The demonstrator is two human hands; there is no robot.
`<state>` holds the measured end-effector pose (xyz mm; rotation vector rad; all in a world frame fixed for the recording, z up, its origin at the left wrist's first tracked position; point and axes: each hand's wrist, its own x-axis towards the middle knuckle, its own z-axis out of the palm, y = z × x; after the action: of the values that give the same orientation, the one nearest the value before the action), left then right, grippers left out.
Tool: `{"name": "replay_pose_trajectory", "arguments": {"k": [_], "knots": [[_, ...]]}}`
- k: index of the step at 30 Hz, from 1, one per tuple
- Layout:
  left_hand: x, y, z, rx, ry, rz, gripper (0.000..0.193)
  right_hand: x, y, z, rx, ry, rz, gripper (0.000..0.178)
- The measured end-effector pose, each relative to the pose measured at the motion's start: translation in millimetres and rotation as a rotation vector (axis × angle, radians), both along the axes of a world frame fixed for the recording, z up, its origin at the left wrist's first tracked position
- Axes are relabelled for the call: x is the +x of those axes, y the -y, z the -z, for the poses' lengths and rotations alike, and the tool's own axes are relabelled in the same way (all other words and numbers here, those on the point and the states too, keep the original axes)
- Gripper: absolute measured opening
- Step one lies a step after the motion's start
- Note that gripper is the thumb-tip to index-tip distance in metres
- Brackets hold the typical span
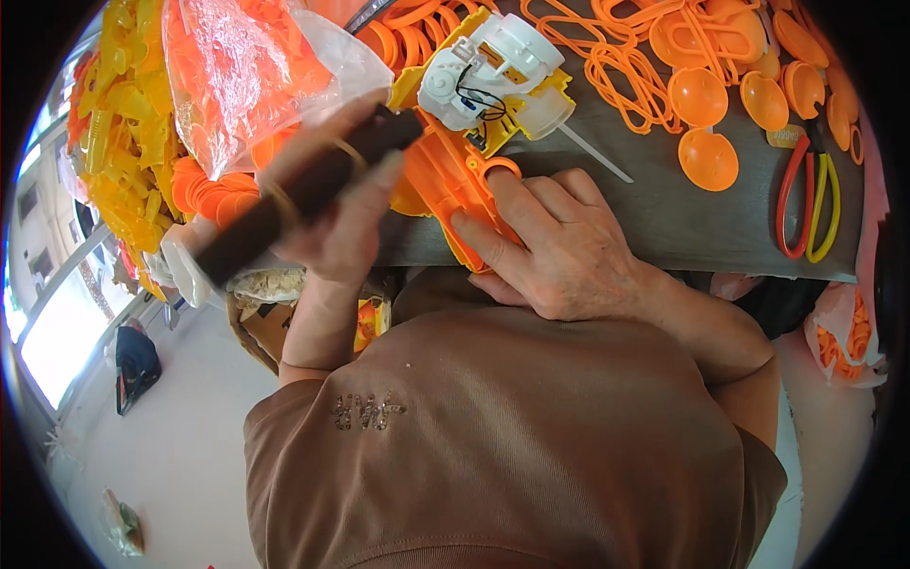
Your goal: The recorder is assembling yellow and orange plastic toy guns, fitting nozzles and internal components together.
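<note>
My left hand [336, 232] is closed round a dark brown bar [256, 223] with tan bands about it. It is raised over the table edge and smeared by motion, so the bar's exact kind cannot be told. My right hand [569, 242] grips a long orange plastic shell [441, 180] at the table's near edge, fingers bent over its right side. A small orange ring [500, 167] shows by the fingertips. Just beyond the shell lies a white plastic mechanism [455, 85] with thin black wires, set in a yellow plastic housing [507, 133]. A pale rod [597, 154] sticks out of it.
Yellow plastic parts [123, 123] are heaped at the left, beside a clear bag [237, 76] of orange pieces. Orange discs [213, 194] lie below the bag. Orange cords [630, 81] and round orange cups [706, 159] cover the far right, near red-and-yellow-handled pliers [794, 199].
</note>
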<state>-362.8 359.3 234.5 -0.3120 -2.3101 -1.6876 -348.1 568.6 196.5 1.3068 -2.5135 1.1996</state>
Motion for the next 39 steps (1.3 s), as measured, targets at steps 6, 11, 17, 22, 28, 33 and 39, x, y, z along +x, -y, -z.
{"name": "replay_pose_trajectory", "arguments": {"k": [6, 11, 17, 22, 28, 33, 39], "knots": [[-2, 1, 9, -0.132, -0.101, 0.063, 0.038, 0, 1, -1, 0.01, -0.018, 0.012, 0.055], [-10, 0, 4, 0.165, 0.112, -0.103, 0.028, 1, 0, 0, -0.006, -0.018, 0.022, 0.054], [-16, 1, -1, 0.485, 0.231, -0.108, 0.019, 1, 1, 0, -0.007, -0.015, 0.013, 0.055], [-14, 3, -6, 0.562, 0.322, -0.061, 0.018, 1, 0, 1, -0.005, -0.023, 0.018, 0.056], [-13, -2, -3, 0.486, 0.214, -0.107, 0.02, 2, 1, 1, -0.002, -0.027, 0.014, 0.057], [-5, -2, -3, 0.318, 0.2, -0.191, 0.027, 1, 0, -1, 0.016, -0.019, 0.008, 0.058], [-4, -11, 0, -0.206, -0.156, 0.012, 0.034, 1, 0, -1, 0.01, -0.006, 0.006, 0.057]]}}
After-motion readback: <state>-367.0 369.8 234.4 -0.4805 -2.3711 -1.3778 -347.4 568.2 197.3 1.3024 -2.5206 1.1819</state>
